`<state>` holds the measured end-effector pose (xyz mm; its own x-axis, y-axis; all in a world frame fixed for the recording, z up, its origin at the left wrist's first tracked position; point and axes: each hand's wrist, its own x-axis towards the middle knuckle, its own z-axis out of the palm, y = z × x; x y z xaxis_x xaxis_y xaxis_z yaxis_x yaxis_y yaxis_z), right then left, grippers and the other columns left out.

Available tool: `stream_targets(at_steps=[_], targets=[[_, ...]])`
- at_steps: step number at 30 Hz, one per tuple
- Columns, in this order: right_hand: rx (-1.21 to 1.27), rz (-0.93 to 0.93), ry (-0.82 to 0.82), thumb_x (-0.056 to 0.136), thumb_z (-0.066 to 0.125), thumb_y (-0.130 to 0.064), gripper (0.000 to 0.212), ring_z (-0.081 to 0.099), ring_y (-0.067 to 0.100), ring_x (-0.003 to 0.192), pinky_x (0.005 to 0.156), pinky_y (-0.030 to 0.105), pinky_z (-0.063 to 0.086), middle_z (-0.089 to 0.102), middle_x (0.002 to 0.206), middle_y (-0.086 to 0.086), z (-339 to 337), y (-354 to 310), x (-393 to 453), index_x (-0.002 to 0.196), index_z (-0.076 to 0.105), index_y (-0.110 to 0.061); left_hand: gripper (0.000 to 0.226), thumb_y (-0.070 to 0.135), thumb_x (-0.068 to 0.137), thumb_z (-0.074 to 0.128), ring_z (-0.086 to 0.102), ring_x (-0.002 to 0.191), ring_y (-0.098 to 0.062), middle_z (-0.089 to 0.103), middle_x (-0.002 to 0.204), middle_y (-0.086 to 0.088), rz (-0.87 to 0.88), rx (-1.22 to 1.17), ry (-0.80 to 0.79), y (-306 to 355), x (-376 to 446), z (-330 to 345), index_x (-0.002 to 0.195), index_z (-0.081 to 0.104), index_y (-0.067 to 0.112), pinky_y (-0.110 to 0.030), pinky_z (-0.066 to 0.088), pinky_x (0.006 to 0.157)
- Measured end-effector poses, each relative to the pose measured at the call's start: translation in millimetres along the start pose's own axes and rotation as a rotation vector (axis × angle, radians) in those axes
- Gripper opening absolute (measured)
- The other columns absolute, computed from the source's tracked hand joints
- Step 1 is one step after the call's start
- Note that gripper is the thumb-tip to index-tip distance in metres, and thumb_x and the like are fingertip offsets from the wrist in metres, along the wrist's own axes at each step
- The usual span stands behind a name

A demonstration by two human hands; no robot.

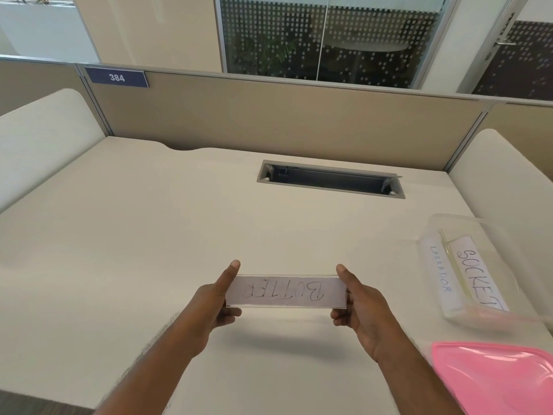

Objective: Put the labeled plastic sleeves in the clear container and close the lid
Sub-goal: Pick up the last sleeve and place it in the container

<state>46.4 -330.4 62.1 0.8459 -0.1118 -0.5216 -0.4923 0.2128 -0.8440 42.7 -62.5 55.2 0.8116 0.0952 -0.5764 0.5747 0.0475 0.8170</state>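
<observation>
Above the middle of the cream desk (179,235), a plastic sleeve (285,291) bearing the handwritten word "BUTTER", upside down to the wearer, is held level between two hands. The left hand (217,301) pinches the sleeve's left end: its thumb lies straight along the upper corner, pointing away from the body, while the curled fingers support the end from below. The right hand (359,307) grips the right end in mirror fashion, thumb extended upward along the corner, fingers curled beneath. Both forearms enter from the lower edge of the view and converge toward the sleeve, palms turned inward. The sleeve casts a soft shadow on the desk below it, showing that it is raised off the surface.

To the right, well apart from the hands, the clear container (434,235) stands open on the desk. Inside it lie two further sleeves, one marked "SOCKET" (478,274) and one marked "LABRADOR" (440,274), side by side lengthwise. Nearer the wearer, just beside the container, the pink lid (502,378) rests flat at the desk's right edge.

Beyond the hands, a rectangular cable slot (330,179) is cut into the desk, and a beige partition (269,115) carries a blue plate numbered 384 (116,77).
</observation>
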Motion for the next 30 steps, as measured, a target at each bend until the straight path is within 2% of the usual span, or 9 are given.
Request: stream_targets(at_steps=[4, 5, 6, 7, 11, 16, 19, 25, 30], targets=[[-0.072, -0.067, 0.054, 0.076, 0.073, -0.05, 0.048, 0.051, 0.023, 0.048, 0.048, 0.031, 0.046, 0.058, 0.069, 0.008, 1, -1, -1, 0.084, 0.072, -0.003, 0.076, 0.094, 0.064, 0.048, 0.038, 0.081, -0.013, 0.044, 0.085, 0.008, 0.217, 0.247, 0.081, 4, -2, 3, 0.081, 0.04, 0.02, -0.037, 0.036, 0.069], [-0.1, -0.085, 0.054, 0.076, 0.073, -0.05, 0.046, 0.052, 0.023, 0.048, 0.049, 0.031, 0.047, 0.059, 0.067, 0.007, 2, -1, -1, 0.082, 0.073, -0.004, 0.082, 0.091, 0.068, 0.05, 0.03, 0.086, -0.009, 0.036, 0.09, 0.011, 0.293, 0.302, 0.097, 4, -1, 3, 0.081, 0.056, 0.01, -0.037, 0.017, 0.075], [-0.126, -0.102, 0.051, 0.076, 0.072, -0.05, 0.045, 0.052, 0.022, 0.048, 0.05, 0.031, 0.047, 0.06, 0.065, 0.005, 2, -2, -2, 0.08, 0.073, -0.005, 0.091, 0.086, 0.07, 0.055, 0.038, 0.129, -0.03, 0.037, 0.13, -0.011, 0.35, 0.358, 0.117, 7, 0, 2, 0.109, 0.063, 0.004, -0.048, 0.042, 0.104], [-0.152, -0.121, 0.045, 0.077, 0.072, -0.05, 0.044, 0.053, 0.021, 0.048, 0.051, 0.031, 0.047, 0.061, 0.064, 0.004, 3, -3, -3, 0.079, 0.073, -0.005, 0.069, 0.08, 0.07, 0.062, 0.06, 0.107, -0.02, 0.067, 0.108, 0.005, 0.373, 0.381, 0.124, 12, -1, 3, 0.107, 0.069, 0.022, -0.035, 0.045, 0.091], [-0.221, -0.216, -0.029, 0.078, 0.073, -0.047, 0.036, 0.053, 0.018, 0.05, 0.052, 0.031, 0.048, 0.064, 0.067, 0.002, 10, -10, -10, 0.08, 0.074, -0.012, 0.049, 0.062, 0.07, 0.078, 0.052, 0.115, 0.014, 0.062, 0.118, 0.037, 0.521, 0.599, -0.174, 40, -8, 11, 0.115, 0.065, 0.047, -0.019, 0.044, 0.1], [-0.258, -0.282, -0.144, 0.073, 0.071, -0.052, 0.041, 0.056, 0.016, 0.057, 0.058, 0.03, 0.051, 0.068, 0.079, 0.004, 20, -22, -17, 0.092, 0.072, -0.016, 0.066, 0.055, 0.074, 0.08, 0.046, 0.13, 0.002, 0.054, 0.139, 0.025, 0.583, 0.938, -0.379, 67, -7, 28, 0.134, 0.055, 0.045, -0.024, 0.036, 0.111], [-0.235, -0.287, -0.207, 0.074, 0.068, -0.051, 0.041, 0.057, 0.019, 0.061, 0.06, 0.03, 0.051, 0.069, 0.082, 0.007, 23, -26, -20, 0.095, 0.072, -0.015, 0.057, 0.049, 0.085, 0.072, 0.053, 0.121, 0.004, 0.058, 0.139, 0.017, 0.59, 1.037, -0.461, 79, -4, 37, 0.138, 0.056, 0.034, -0.01, 0.039, 0.098], [-0.128, -0.261, -0.285, 0.078, 0.067, -0.054, 0.043, 0.061, 0.027, 0.067, 0.066, 0.036, 0.054, 0.069, 0.09, 0.013, 18, -20, -22, 0.101, 0.072, -0.018, 0.06, 0.046, 0.083, 0.075, 0.064, 0.104, 0.002, 0.068, 0.122, 0.016, 0.555, 1.055, -0.526, 97, -6, 43, 0.138, 0.057, 0.03, -0.019, 0.051, 0.095], [0.011, -0.273, -0.29, 0.075, 0.065, -0.066, 0.062, 0.067, 0.029, 0.081, 0.072, 0.041, 0.053, 0.069, 0.094, 0.016, 12, -21, -20, 0.113, 0.067, -0.017, 0.073, 0.035, 0.073, 0.085, 0.067, 0.097, -0.007, 0.068, 0.11, 0.017, 0.641, 0.857, -0.411, 104, -6, 39, 0.14, 0.055, 0.03, -0.028, 0.055, 0.093]])
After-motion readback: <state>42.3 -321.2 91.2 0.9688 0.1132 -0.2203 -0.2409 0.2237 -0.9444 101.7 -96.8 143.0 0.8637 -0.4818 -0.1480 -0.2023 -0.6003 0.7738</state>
